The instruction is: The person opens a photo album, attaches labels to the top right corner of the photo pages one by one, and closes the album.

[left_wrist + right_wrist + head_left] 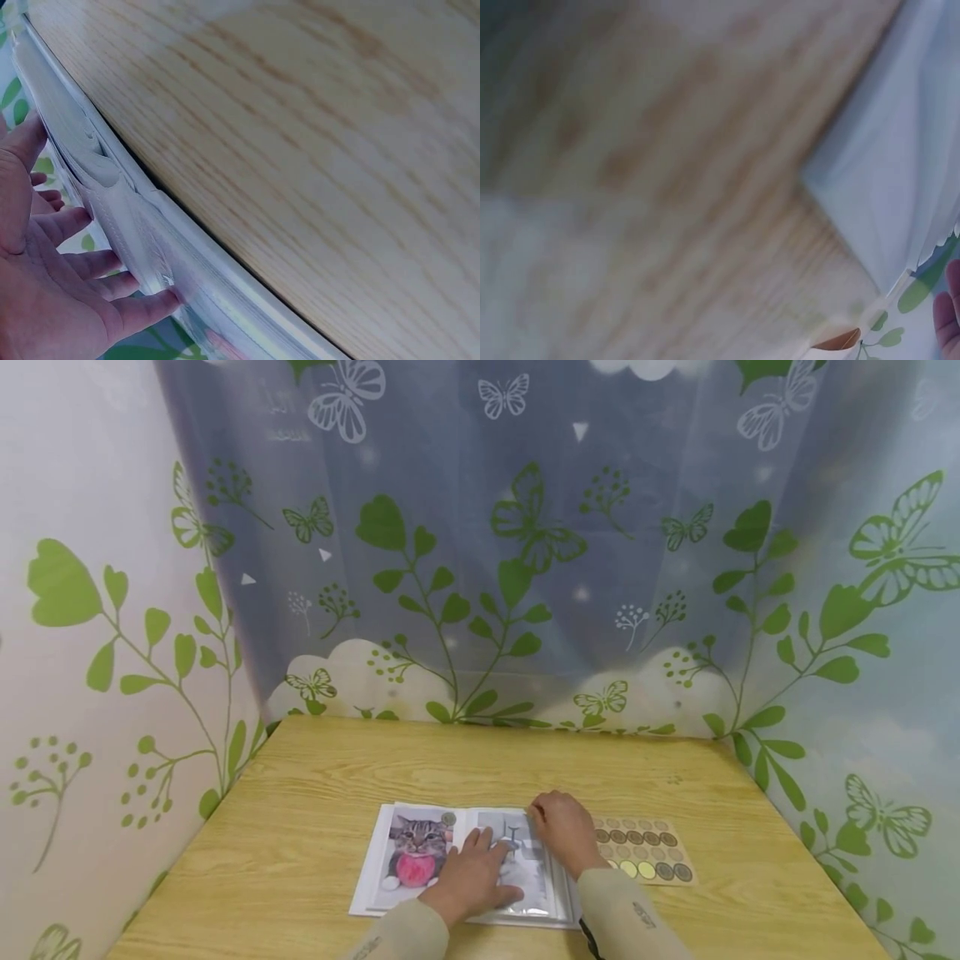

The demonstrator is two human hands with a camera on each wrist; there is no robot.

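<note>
A leaf-and-butterfly cloth backdrop (480, 635) hangs behind the album; the wood-grain table (315, 768) lies under it. Only the head view takes in the whole album (367, 872), spread flat with two pages facing up, and the tan sticker sheet (686, 853) just to its right, with rows of round stickers. The left wrist view alone shows the album's edge close up: layered, wavy clear sleeves (142, 225) over a white cover. The right wrist view shows a white album corner and just some fingertips.

The left hand (476, 877), fingers spread, rests on the album's right page. The right hand (567, 831) bends its fingers at that page's upper right corner; whether it pinches anything, I cannot tell.

The album's left page holds a cat picture (417, 867), the right a greyish picture (529, 885), partly covered by the left hand. Smallest, a round dark sticker (448, 819) sits at the cat picture's upper right.
</note>
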